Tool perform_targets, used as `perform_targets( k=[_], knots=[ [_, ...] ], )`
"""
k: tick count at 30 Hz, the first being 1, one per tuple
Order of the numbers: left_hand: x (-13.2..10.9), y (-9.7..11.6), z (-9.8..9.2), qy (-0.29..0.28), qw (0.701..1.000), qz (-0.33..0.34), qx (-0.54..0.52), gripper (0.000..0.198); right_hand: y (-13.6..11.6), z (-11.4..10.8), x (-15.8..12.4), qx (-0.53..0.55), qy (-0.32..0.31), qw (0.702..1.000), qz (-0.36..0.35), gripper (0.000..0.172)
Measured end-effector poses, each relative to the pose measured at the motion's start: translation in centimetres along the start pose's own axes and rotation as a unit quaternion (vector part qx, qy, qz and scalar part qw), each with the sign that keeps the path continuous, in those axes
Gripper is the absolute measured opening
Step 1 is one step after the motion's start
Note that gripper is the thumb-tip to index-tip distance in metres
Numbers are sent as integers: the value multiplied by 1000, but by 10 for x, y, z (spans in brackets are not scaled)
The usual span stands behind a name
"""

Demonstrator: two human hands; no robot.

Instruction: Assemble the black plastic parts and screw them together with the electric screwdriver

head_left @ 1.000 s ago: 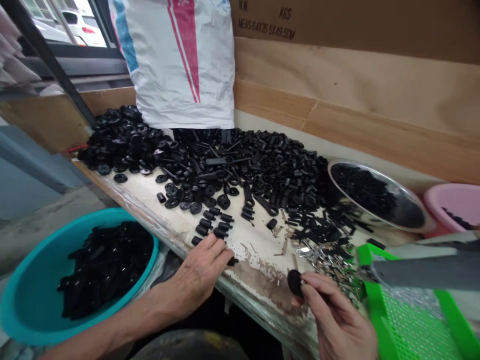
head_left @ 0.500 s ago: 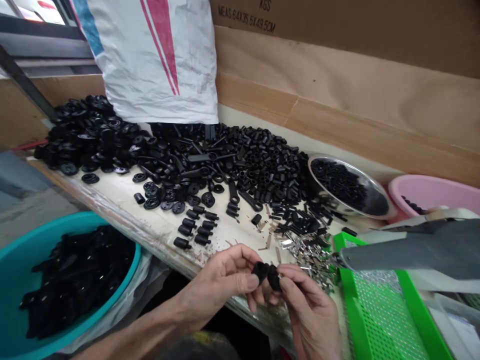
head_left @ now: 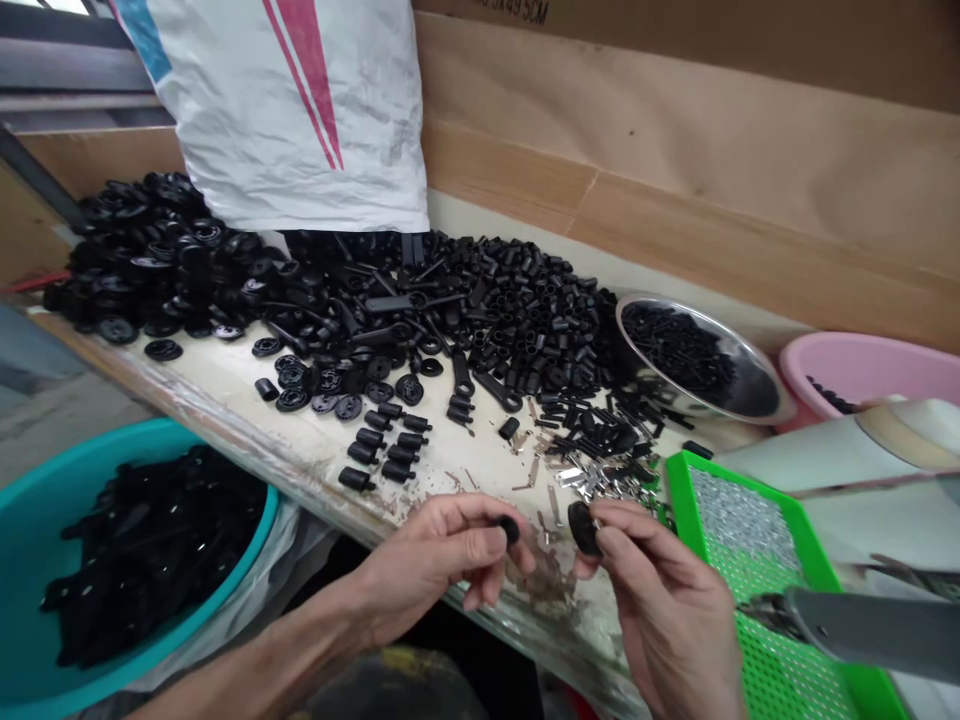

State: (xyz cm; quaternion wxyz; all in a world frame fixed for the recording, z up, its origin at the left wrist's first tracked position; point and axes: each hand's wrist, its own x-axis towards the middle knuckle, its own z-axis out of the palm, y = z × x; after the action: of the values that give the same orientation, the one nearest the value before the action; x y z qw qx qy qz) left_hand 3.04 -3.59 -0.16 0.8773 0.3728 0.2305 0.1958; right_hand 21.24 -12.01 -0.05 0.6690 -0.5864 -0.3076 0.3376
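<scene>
Black showed in our left hand [head_left: 442, 548], pinching a small round-ended black plastic piece [head_left: 508, 528]; just right of that grip, a larger black plastic disc [head_left: 582, 530] sat pinched in our right hand [head_left: 667, 592]. We judged both light, stiff, slippery, best gripped edgewise.

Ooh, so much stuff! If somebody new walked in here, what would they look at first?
Probably the huge heap of black parts spread along the back of the workbench, with a big white sack above it. The bright turquoise basin at lower left and green basket at lower right pop out too. In front, the left hand and right hand each pinch a small black piece.
</scene>
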Motion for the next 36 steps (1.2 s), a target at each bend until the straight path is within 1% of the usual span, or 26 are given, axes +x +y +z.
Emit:
perform_targets(
  k=[3, 5, 7, 10, 16, 19, 27, 31, 36],
  knots=[
    [-1, 3, -2, 22, 997, -6, 73, 22, -7, 2, 3, -21, -44, 998, -34, 7],
    [-1, 4, -4, 11, 997, -11, 80, 25, -10, 5, 3, -40, -74, 995, -52, 9],
    [-1, 5, -6, -6, 997, -16, 73, 29, -12, 8, 1, -58, -93, 992, -56, 8],
    [-2, 6, -8, -10, 998, -19, 67, 30, -12, 11, -1, -71, -97, 991, -50, 6],
    [-3, 7, -9, -14, 998, -32, 54, 30, -8, 12, -1, -101, -120, 986, -51, 10],
    [-3, 5, -11, -18, 999, -34, 39, 29, -8, 13, -2, -113, -120, 985, -57, 10],
    [-5, 5, -12, -11, 998, -68, 11, 31, -16, 23, -1, -177, -142, 968, -109, 14],
    [-5, 7, -11, -8, 997, -75, 8, 33, -16, 25, 0, -167, -155, 969, -93, 13],
    [-3, 8, -10, 4, 996, -88, -11, 19, -4, 22, -3, -113, -167, 979, -32, 10]
  ],
)
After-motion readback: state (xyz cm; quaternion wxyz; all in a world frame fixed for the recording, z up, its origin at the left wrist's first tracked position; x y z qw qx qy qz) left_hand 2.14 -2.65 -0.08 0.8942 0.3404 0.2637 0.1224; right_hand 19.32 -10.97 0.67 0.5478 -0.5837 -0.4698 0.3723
